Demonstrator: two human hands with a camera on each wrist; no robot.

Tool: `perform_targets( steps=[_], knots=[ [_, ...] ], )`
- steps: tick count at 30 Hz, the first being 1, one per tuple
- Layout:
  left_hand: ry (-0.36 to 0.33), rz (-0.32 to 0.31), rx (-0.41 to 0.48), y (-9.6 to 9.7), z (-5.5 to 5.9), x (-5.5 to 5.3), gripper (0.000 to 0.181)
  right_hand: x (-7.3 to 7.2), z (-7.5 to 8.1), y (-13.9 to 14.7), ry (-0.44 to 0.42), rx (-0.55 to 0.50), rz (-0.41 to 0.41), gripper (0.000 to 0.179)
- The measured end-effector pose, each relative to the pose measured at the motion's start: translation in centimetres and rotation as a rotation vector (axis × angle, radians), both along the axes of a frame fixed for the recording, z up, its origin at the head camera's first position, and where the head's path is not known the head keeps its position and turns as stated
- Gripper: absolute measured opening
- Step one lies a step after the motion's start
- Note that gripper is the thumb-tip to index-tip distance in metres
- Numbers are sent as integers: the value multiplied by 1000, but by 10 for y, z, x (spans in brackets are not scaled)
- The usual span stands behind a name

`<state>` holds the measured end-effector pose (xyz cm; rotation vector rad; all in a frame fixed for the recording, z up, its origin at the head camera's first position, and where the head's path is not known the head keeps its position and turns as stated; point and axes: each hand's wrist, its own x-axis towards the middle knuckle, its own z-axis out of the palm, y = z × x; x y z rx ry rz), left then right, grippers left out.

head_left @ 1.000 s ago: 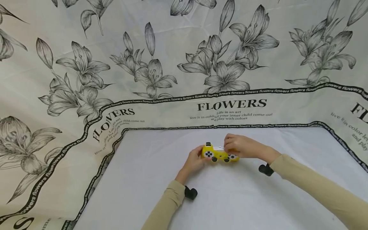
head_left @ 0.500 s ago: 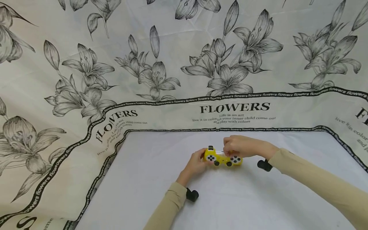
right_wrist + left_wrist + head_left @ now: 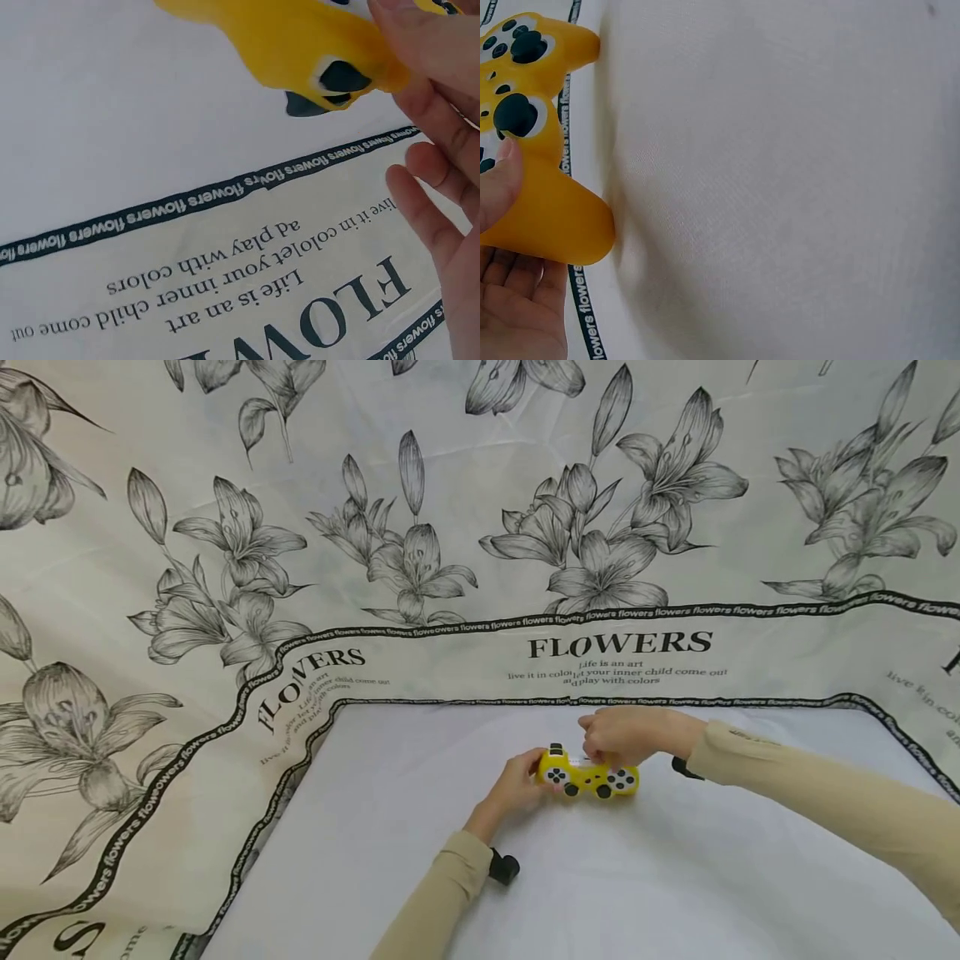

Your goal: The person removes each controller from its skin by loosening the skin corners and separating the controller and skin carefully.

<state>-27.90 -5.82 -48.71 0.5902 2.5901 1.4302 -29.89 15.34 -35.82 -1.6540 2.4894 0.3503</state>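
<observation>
A yellow game controller (image 3: 581, 777) with black buttons and thumbsticks is held near the far side of the white table. My left hand (image 3: 516, 785) grips its left end. In the left wrist view the left thumb lies on top of the controller (image 3: 555, 210), beside a black stick, and the other fingers are beneath. From the far side, my right hand (image 3: 626, 735) pinches the controller's back edge near the middle. The right wrist view shows the thumb on top and a finger below that edge, next to the black shoulder buttons (image 3: 345, 76). The right fingertips hide part of the white panel.
White cloth (image 3: 420, 827) covers the table. Behind it and along the left hangs a floral curtain (image 3: 450, 660) with black lettering and a dark printed border. A black wrist camera (image 3: 504, 867) sits on the left wrist.
Everything has shifted slightly right and down in the head view. The right wrist has turned a little, and less of its camera shows. Both hands keep hold of the controller.
</observation>
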Motion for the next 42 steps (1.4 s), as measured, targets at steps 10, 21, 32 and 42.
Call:
perform_targets(
  steps=[10,21,32,42],
  knots=[
    [-20,-17,4,-2,-5,1,53,-4,-9,10,7,-50,59,13],
    [-78,-11,56,-4,-19,5,61,-4,-31,14,-186,-146,-2,13],
    [6,-162,35,-10,-11,-7,51,2,-28,10,-97,-137,56,22],
    [41,-186,-49,-4,-4,-15,51,2,-14,8,-154,-75,98,23]
  ],
)
